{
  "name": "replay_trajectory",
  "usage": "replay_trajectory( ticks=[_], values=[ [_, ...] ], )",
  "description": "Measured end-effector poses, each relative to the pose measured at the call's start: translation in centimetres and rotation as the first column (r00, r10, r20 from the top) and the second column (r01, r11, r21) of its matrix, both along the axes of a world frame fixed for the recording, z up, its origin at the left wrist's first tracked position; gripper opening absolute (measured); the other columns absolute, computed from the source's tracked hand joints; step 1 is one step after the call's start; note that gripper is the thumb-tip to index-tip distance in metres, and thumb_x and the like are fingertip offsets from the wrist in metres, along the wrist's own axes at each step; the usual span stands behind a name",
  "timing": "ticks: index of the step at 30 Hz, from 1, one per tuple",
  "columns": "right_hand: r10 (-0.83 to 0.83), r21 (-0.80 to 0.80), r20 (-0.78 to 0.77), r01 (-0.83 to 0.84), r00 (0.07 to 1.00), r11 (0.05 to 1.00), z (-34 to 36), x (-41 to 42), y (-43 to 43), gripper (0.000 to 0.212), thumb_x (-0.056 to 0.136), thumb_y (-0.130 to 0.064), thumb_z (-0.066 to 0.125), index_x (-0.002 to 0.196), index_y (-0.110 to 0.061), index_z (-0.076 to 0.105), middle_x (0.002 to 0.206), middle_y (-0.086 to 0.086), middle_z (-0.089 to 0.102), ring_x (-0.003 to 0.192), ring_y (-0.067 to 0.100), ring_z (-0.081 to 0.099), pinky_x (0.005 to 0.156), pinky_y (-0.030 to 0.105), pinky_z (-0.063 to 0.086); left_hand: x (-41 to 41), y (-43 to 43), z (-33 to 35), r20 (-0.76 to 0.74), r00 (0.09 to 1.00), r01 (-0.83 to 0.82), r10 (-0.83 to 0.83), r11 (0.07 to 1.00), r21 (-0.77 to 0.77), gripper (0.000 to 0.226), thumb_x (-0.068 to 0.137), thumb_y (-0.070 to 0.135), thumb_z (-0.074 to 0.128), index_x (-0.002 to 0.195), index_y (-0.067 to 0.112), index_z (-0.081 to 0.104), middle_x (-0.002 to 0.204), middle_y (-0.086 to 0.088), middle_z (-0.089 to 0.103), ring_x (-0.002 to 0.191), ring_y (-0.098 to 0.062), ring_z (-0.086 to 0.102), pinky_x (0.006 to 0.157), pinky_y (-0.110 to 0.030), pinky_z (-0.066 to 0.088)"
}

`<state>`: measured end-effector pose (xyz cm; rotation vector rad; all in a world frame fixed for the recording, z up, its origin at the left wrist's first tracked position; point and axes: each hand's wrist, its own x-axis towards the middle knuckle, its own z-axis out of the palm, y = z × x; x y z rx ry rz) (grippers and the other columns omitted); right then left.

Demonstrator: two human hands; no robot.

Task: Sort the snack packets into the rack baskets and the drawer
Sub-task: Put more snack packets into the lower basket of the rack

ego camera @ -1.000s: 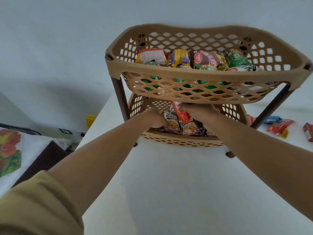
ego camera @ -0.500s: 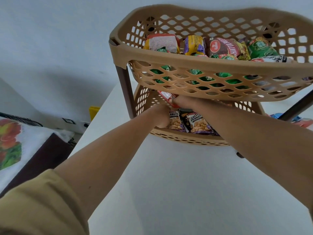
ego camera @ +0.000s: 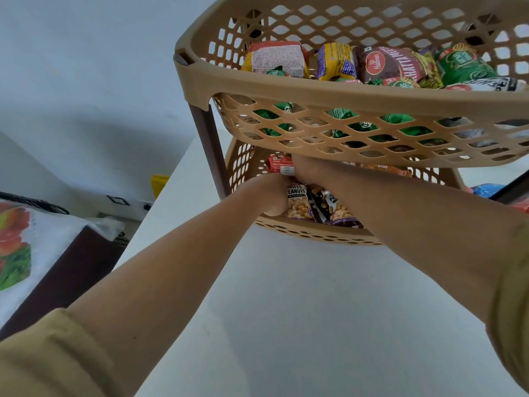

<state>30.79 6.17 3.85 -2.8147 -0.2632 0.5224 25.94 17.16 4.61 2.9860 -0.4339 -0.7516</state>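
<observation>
A tan two-tier rack stands on the white table (ego camera: 286,310). Its upper basket (ego camera: 343,96) holds several snack packets, among them a maroon packet (ego camera: 392,63) and green ones. In the lower basket (ego camera: 315,233) lie salted peanuts packets (ego camera: 299,200). Both my hands reach into the lower basket under the upper one. My left hand (ego camera: 270,194) is curled against the left edge of a peanuts packet. My right hand (ego camera: 307,170) is closed on a red packet (ego camera: 279,164) at the basket's back left; its fingers are partly hidden by the upper basket.
A brown rack leg (ego camera: 206,144) stands just left of my hands. A blue packet (ego camera: 486,189) and a red one (ego camera: 522,206) lie on the table at right. Left of the table are a floral cloth (ego camera: 14,245) and a yellow object (ego camera: 159,183).
My right hand has carried the red packet from above the peanuts packets deeper into the lower basket, to its back left. My head has moved closer to the rack.
</observation>
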Motion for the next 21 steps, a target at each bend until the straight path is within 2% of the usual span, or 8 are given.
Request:
replay_trajectory(
  ticks=[3,6,8,11,15,18,20,21],
  values=[
    [-0.051,0.049,0.147,0.044,0.988,0.998,-0.4,0.2,-0.1,0.036,0.099,-0.018,0.047,0.133,-0.006,0.046,0.138,0.018,0.049,0.126,0.034,0.046,0.101,0.04,0.034,-0.1,0.2,0.0,0.021,1.0,0.008,-0.008,1.0,0.004,0.046,0.095,0.015,0.054,0.141,0.016,0.046,0.106,-0.004,0.058,0.088,-0.017,0.05,0.072,-0.027,0.037],
    [-0.043,0.023,0.268,0.038,0.963,0.999,-1.1,0.5,-0.2,0.044,0.095,-0.024,0.056,0.136,-0.012,0.043,0.141,0.015,0.046,0.128,0.032,0.044,0.105,0.042,0.031,-0.1,0.0,0.1,0.007,1.0,0.016,-0.016,1.0,0.008,0.046,0.096,0.015,0.054,0.141,0.016,0.046,0.115,-0.006,0.06,0.091,-0.018,0.049,0.075,-0.028,0.037],
    [-0.033,0.005,0.261,0.033,0.965,0.999,-1.7,0.8,-0.6,0.05,0.094,-0.027,0.058,0.138,-0.012,0.04,0.143,0.016,0.045,0.129,0.034,0.043,0.107,0.045,0.032,0.0,-0.1,0.2,0.002,1.0,0.029,-0.029,0.999,0.02,0.047,0.096,0.016,0.054,0.142,0.015,0.044,0.115,-0.006,0.06,0.093,-0.018,0.051,0.076,-0.027,0.037],
    [-0.019,0.033,0.237,0.012,0.971,0.999,-2.1,1.2,-1.2,0.054,0.093,-0.032,0.06,0.139,-0.013,0.039,0.142,0.016,0.046,0.128,0.034,0.045,0.106,0.045,0.032,0.0,-0.2,0.3,-0.009,0.999,0.041,-0.041,0.999,0.005,0.048,0.096,0.01,0.053,0.143,0.015,0.043,0.125,-0.009,0.058,0.098,-0.018,0.05,0.079,-0.026,0.035],
    [0.028,0.014,0.239,-0.032,0.971,0.999,-2.2,1.3,-1.7,0.048,0.092,-0.026,0.062,0.134,-0.011,0.044,0.135,0.017,0.052,0.12,0.033,0.051,0.102,0.043,0.037,0.0,-0.3,0.5,-0.027,0.999,0.041,-0.041,0.999,0.025,0.053,0.095,0.007,0.054,0.146,0.015,0.039,0.13,-0.01,0.056,0.106,-0.021,0.053,0.081,-0.025,0.036],
    [0.069,-0.06,0.219,-0.057,0.973,0.997,-1.9,1.3,-1.8,0.037,0.094,-0.022,0.057,0.128,-0.008,0.05,0.128,0.017,0.057,0.113,0.032,0.055,0.096,0.04,0.04,0.0,-0.4,0.7,-0.036,0.999,0.007,-0.005,0.999,0.042,0.068,0.094,0.006,0.056,0.153,0.021,0.024,0.133,-0.01,0.054,0.112,-0.023,0.053,0.084,-0.028,0.039],
    [0.082,-0.063,0.173,-0.072,0.981,0.995,-1.8,1.1,-1.8,0.03,0.096,-0.022,0.054,0.122,-0.007,0.055,0.12,0.015,0.061,0.106,0.029,0.058,0.094,0.038,0.043,-0.1,-0.2,1.0,-0.053,0.998,-0.044,0.044,0.999,0.007,0.083,0.092,0.005,0.059,0.155,0.026,0.01,0.137,-0.011,0.05,0.113,-0.024,0.053,0.087,-0.031,0.044],
    [0.086,-0.063,0.156,-0.077,0.984,0.995,-1.7,1.1,-1.9,0.027,0.097,-0.021,0.053,0.119,-0.007,0.057,0.117,0.014,0.062,0.104,0.028,0.059,0.094,0.038,0.045,-0.2,-0.1,1.1,-0.061,0.996,-0.068,0.067,0.997,-0.02,0.086,0.09,0.005,0.062,0.155,0.026,0.009,0.139,-0.011,0.049,0.111,-0.024,0.053,0.087,-0.032,0.046]
  ],
)
